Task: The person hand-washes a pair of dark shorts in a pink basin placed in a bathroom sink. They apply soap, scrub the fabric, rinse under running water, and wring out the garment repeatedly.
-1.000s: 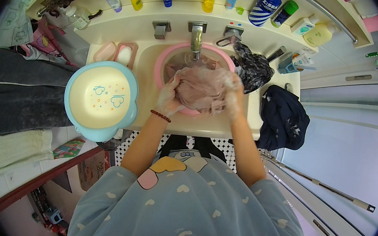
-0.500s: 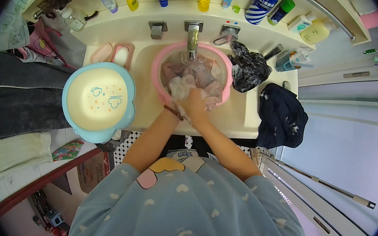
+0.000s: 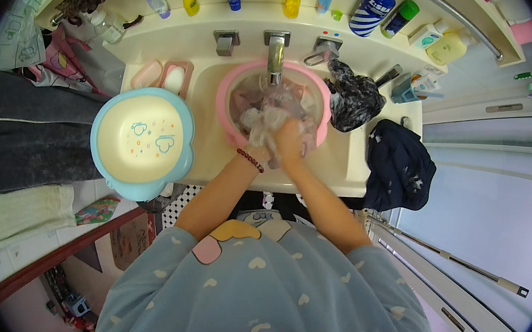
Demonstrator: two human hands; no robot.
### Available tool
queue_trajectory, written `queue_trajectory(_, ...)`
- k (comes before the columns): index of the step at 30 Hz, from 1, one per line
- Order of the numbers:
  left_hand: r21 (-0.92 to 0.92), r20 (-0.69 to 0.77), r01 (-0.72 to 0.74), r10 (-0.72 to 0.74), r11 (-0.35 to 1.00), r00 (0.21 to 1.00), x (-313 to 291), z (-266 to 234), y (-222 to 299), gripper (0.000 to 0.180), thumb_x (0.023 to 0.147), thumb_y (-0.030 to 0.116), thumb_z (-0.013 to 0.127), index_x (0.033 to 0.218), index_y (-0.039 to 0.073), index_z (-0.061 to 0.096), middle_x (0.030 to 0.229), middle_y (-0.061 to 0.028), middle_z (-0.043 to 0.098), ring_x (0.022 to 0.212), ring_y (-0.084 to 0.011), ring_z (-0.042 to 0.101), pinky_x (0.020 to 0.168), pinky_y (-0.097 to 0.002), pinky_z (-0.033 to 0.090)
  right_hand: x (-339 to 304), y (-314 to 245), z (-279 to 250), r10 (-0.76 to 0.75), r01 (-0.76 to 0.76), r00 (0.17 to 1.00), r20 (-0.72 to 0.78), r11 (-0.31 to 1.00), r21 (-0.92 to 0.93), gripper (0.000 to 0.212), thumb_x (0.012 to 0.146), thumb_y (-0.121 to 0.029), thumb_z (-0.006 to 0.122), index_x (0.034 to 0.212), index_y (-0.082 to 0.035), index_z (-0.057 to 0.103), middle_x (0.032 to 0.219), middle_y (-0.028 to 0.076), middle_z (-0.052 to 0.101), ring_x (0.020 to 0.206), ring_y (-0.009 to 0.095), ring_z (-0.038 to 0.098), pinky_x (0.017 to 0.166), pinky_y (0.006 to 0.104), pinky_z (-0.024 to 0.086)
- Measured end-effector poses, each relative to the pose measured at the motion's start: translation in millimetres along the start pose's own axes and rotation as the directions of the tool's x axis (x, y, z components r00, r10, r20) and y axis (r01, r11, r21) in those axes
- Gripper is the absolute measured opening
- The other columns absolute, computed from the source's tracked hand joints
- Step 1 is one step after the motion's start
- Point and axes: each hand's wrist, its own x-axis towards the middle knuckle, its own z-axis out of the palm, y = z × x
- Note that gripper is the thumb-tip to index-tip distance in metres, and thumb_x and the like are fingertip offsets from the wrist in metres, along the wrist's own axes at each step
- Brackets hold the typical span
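A pink basin (image 3: 222, 105) stands in the sink below the chrome faucet (image 3: 275, 62), with pale pinkish wet clothing (image 3: 293, 96) in cloudy water. At its near rim, a whitish, sudsy wet cloth (image 3: 263, 121) is bunched between my hands. My left hand (image 3: 257, 147), wearing a dark red bead bracelet at the wrist, is mostly covered by the cloth and suds. Pressed against it from the right, my right hand (image 3: 289, 140) is closed on the same cloth. Motion blurs the fingers of both hands.
A light-blue-rimmed basin (image 3: 187, 157) sits at the left beside a pink soap dish (image 3: 181, 94). Sudsy black cloth (image 3: 354, 100) and a navy garment (image 3: 398, 165) lie on the right. Bottles and tubes, including a blue-and-white striped bottle (image 3: 373, 11), line the back shelf.
My right hand has moved slightly right, and the cloth between my hands has shifted with the rubbing motion. The whole view has also shifted a little.
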Motion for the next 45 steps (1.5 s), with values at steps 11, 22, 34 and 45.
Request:
queue_trajectory(11,0.144,-0.028,-0.262,0.268,0.954,0.963,-50,23,87,0.03,0.086,0.008,0.051,0.115,0.001,0.048,0.109,-0.0093,0.055,0.099,-0.0234,0.055,0.087,-0.0388,0.046,5,38,-96,-0.264,0.121,0.821,0.506,0.947,0.298,0.066,0.077,-0.027,0.064,0.132,-0.005,0.034,0.128,0.025,0.038,0.122,0.029,0.035,0.1,0.0368,0.028)
queue_trajectory(22,0.373,0.009,-0.514,0.551,0.773,0.835,-11,-9,27,0.028,0.089,0.01,0.044,0.116,0.002,0.044,0.107,-0.0081,0.053,0.096,-0.021,0.054,0.083,-0.0337,0.047,-3,17,-71,-0.261,-0.306,0.906,0.332,0.136,0.942,0.026,0.085,-0.023,0.054,0.101,-0.003,0.052,0.095,0.008,0.059,0.09,0.018,0.055,0.08,0.0324,0.044)
queue_trajectory(34,0.34,-0.142,-0.19,0.25,0.921,0.958,-16,-1,-31,0.028,0.088,0.032,0.044,0.101,0.009,0.052,0.088,-0.0057,0.054,0.086,-0.0192,0.053,0.075,-0.0304,0.044,4,0,-37,-0.048,0.006,0.991,0.128,0.951,0.31,0.042,0.06,-0.011,0.069,0.097,0.002,0.055,0.086,0.017,0.06,0.084,0.034,0.058,0.077,0.0405,0.044)
queue_trajectory(45,0.347,-0.004,-0.281,0.301,0.895,0.954,9,-48,-19,0.03,0.088,0.034,0.045,0.106,0.011,0.052,0.083,-0.008,0.058,0.076,-0.0185,0.058,0.068,-0.0291,0.048,7,-19,-35,0.109,-0.115,0.978,0.18,0.993,0.02,0.047,0.064,-0.028,0.069,0.102,-0.002,0.056,0.104,0.025,0.053,0.093,0.037,0.054,0.076,0.042,0.044)
